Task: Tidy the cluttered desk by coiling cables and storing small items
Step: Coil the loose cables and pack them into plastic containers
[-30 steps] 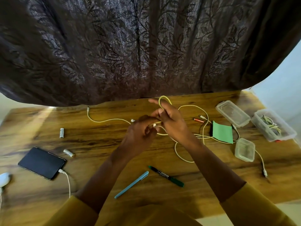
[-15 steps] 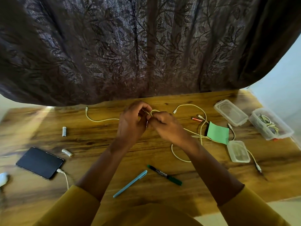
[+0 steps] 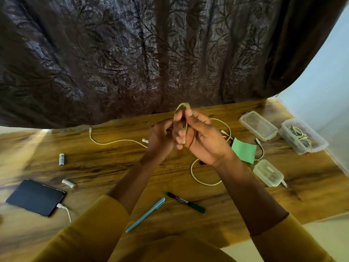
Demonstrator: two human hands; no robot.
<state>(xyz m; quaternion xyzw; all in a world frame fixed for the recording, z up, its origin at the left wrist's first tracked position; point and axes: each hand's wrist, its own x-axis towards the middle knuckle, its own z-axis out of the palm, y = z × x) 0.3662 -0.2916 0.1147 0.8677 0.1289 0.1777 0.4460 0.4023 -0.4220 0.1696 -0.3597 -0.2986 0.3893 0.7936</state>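
A white cable trails across the wooden desk. Both hands are raised over the desk's middle. My right hand holds a small coil of that cable, and a loop of it sticks up above the fingers. My left hand pinches the cable right beside the coil. More slack loops on the desk below my right wrist. A clear box with coiled cables in it stands at the far right, its lid beside it.
A phone with a plugged-in cable lies at the left, two small batteries near it. A blue pen and a green marker lie near the front. A green paper and a small closed box sit right.
Both hands have risen, and the right hand has turned palm-up with the coil loop now sticking up above its fingers. The slack on the desk has shortened.
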